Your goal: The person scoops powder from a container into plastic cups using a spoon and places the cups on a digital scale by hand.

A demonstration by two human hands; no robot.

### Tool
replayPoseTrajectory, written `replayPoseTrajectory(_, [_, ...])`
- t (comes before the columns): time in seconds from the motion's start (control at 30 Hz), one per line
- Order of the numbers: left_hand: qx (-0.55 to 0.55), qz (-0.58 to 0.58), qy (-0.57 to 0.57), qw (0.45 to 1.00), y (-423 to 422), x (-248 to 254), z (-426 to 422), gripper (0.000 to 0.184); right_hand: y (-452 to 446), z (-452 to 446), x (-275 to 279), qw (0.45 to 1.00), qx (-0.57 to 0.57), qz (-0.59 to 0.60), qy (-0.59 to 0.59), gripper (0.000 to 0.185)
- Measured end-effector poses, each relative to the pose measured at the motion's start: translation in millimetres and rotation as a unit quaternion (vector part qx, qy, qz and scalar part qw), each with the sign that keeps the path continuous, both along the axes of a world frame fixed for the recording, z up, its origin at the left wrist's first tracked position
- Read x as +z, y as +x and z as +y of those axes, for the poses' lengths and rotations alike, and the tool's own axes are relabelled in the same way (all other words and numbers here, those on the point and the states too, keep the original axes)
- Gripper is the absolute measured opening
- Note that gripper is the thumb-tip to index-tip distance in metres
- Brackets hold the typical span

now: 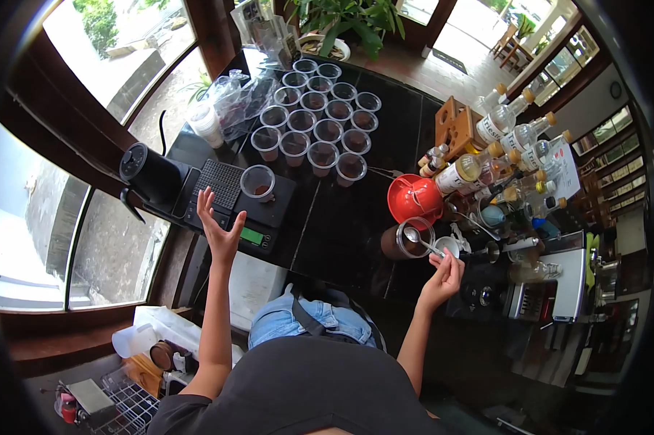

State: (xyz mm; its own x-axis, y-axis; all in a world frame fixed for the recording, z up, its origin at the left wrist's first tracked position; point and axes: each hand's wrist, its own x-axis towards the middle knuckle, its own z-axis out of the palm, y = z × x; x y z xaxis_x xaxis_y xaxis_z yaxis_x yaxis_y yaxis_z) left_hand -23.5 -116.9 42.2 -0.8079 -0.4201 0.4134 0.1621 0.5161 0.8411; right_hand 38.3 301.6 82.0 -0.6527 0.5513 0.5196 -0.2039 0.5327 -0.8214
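Note:
My left hand is raised with its fingers apart and holds nothing, close to the black scale with its lit green display. On that scale stands a clear plastic cup with some brown powder or grounds at its bottom. In my right hand is a metal spoon, pinched by its handle. The spoon's bowl is over the mouth of a clear container of dark brown contents. Whether the spoon carries anything is too small to tell.
Rows of clear plastic cups, several with brown contents, stand at the back of the black table. A red dripper and several bottles crowd the right. A black gooseneck kettle and stacked cups stand left.

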Motion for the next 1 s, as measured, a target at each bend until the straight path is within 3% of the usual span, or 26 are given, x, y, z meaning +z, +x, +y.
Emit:
replayPoseTrajectory(0.8, [0.055, -0.001, -0.011, 0.998, 29.5, -2.9, -18.3, 0.092, -15.1, -3.9, -0.1, 0.999, 0.022, -0.032, 0.009, 0.021])
replayPoseTrajectory(1.0, [0.052, -0.017, -0.012, 0.998, 28.2, 3.0, -16.2, 0.082, -15.7, -1.6, -0.6, 0.999, 0.022, -0.018, 0.028, 0.021])
